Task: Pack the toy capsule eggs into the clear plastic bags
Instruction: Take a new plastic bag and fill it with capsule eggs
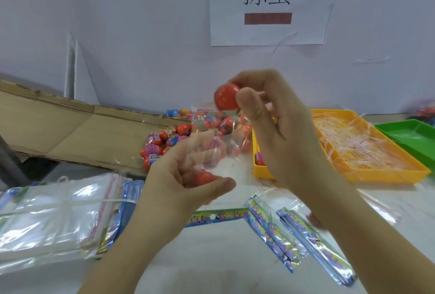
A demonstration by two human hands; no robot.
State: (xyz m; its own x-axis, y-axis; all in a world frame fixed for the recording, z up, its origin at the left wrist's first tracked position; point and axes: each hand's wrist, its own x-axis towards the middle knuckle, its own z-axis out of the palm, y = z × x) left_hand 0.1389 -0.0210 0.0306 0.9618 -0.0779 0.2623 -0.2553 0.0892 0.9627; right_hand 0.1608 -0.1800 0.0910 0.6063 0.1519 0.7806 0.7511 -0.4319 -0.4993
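A person's right hand [282, 129] pinches a red capsule egg [226, 97] between thumb and fingers, raised above the middle of the worktop [223, 258]. Just below it, the left hand [183, 176] curls round a clear plastic bag [211, 152] with another red egg [204, 177] showing inside. Loose eggs [179, 133] are heaped at the far edge. A yellow tray [388, 173] of pale strings sits at the right edge, and bundled empty bags [51, 218] at the left edge.
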